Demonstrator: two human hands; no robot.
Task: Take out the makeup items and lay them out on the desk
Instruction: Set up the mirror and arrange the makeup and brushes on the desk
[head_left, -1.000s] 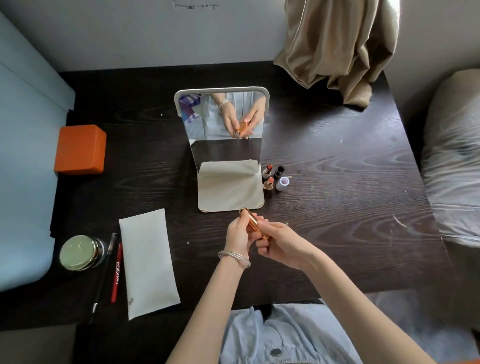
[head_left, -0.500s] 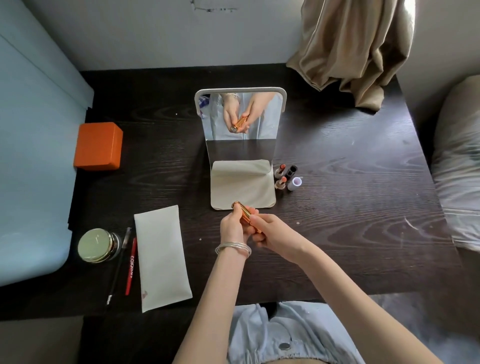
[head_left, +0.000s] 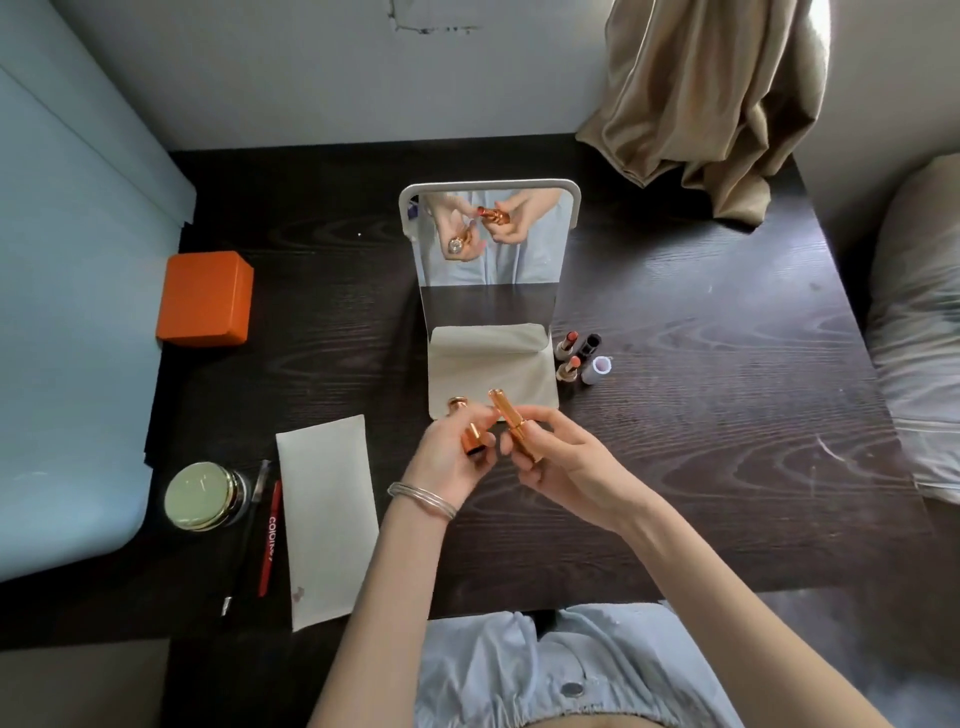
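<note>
The left hand (head_left: 451, 457) grips a shiny gold cap (head_left: 470, 431). The right hand (head_left: 558, 457) grips the gold lipstick tube (head_left: 511, 421). The two parts are pulled apart, just beside each other, held over the worktop (head_left: 675, 415) near its middle. The mirror (head_left: 488, 244) at 12 o'clock shows both parts too.

At 2 o'clock from the hands stand four small lipsticks (head_left: 582, 356), close together by the mirror's flat base (head_left: 491, 369). At 9 o'clock lies a white pouch (head_left: 327, 514). Past it lie a red pencil (head_left: 270, 540), a dark pencil (head_left: 248, 530) and a round green jar (head_left: 200, 496). An orange box (head_left: 205, 299) sits at 10 o'clock.

What could go wrong? The tube is thin and smooth, so it could slip from the fingers and roll. With the cap off, the soft colour could smear on the worktop or the mirror base, or break if it is bumped. If the hand sets it down too close to the four small lipsticks, they could tip over like little pins. The cap could also roll away if it is laid on its side.
</note>
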